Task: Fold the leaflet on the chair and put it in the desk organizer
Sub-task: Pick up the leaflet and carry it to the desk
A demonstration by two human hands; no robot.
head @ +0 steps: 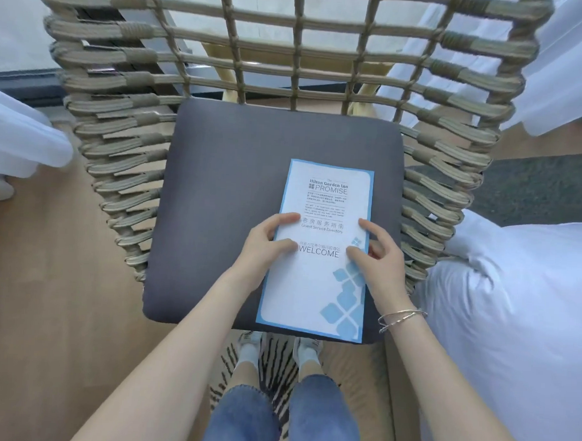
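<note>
A: Quick count. Chairs?
B: One woven chair (127, 120), one dark seat cushion (238, 171) on it.
A: Paper?
B: One leaflet (316, 288), flat on the cushion.
A: Hands?
B: Two. Left hand (265, 244) at the leaflet's left edge, right hand (378, 254) at its right edge, fingertips on the sheet.
A: Jewellery?
B: Bracelet (400, 318) on the right wrist, thin silver loops, looks like two, can't be sure.
A: Feet?
B: Two shoes (249, 340), two jean legs (241, 418).
A: Floor stuff?
B: One striped rug (276, 363) under the feet.
A: Fabric?
B: White bedding (512, 313) at right, one mass. Sheer curtains (20, 135), one left, one upper right.
</note>
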